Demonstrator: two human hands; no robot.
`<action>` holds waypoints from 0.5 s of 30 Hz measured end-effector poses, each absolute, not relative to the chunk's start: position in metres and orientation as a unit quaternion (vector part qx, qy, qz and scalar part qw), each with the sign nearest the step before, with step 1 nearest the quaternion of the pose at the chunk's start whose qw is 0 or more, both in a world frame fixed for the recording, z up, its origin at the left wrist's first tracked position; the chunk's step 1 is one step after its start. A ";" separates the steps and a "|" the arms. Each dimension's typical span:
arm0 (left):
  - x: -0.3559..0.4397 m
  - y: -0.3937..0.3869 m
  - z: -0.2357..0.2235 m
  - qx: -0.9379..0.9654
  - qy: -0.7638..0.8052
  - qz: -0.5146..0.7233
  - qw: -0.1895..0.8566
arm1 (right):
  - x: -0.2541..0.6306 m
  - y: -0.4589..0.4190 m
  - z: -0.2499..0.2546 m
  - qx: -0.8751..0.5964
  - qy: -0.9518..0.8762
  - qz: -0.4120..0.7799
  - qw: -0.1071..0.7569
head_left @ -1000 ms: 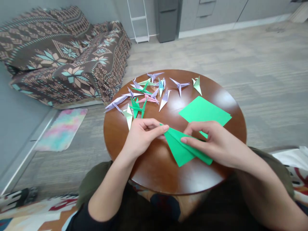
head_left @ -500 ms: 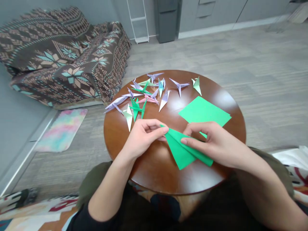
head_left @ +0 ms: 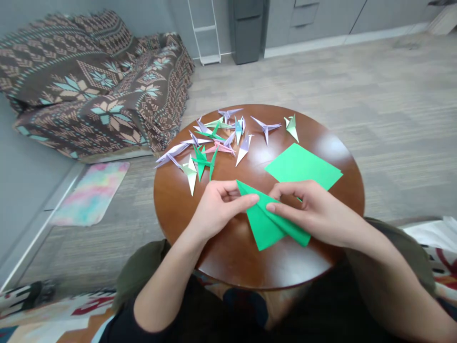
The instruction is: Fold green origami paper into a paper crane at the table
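Observation:
A partly folded sheet of green origami paper (head_left: 264,228) is held in the air over the near half of the table. My left hand (head_left: 223,205) pinches it near its pointed upper left corner, the thumb lying on the front. On the other side my right hand (head_left: 310,207) grips the upper edge, its thumb pressed on the folded flap and its fingers behind. The fingers at the back of the paper are partly hidden. Just beyond my right hand lie flat green paper squares (head_left: 303,164), partly covered by that hand.
Several folded paper cranes in purple, green, pink and white, among them a pink crane (head_left: 218,147), crowd the far left of the round brown table (head_left: 174,209). A purple crane (head_left: 266,127) and a pale green crane (head_left: 292,127) lie farther right. A blanket-covered sofa (head_left: 107,95) stands beyond.
The green paper has shifted slightly left. My left thumb has slid from the paper's tip inward along the fold, nearer to my right thumb. The cranes and the flat squares have stayed put.

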State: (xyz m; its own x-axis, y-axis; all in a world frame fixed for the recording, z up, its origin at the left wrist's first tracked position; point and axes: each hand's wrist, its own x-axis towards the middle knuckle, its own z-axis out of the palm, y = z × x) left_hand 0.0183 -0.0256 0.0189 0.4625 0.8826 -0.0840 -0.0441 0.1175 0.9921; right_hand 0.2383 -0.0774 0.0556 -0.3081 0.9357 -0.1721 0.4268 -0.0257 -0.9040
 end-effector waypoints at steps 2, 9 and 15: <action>0.020 -0.028 0.021 0.573 0.364 0.340 0.651 | 0.237 -0.077 0.056 -0.521 -0.645 0.485 0.277; 0.020 -0.029 0.025 0.596 0.393 0.360 0.600 | 0.234 -0.076 0.054 -0.529 -0.649 0.459 0.298; 0.023 -0.032 0.022 0.558 0.366 0.320 0.672 | 0.236 -0.075 0.053 -0.536 -0.641 0.459 0.302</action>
State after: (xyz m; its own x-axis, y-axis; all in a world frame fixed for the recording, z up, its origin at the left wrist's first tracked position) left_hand 0.0225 -0.0319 0.0223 0.5271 0.8389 -0.1360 -0.0206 0.1725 0.9848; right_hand 0.2356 -0.0753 0.0528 -0.2439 0.9642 -0.1038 0.4099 0.0055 -0.9121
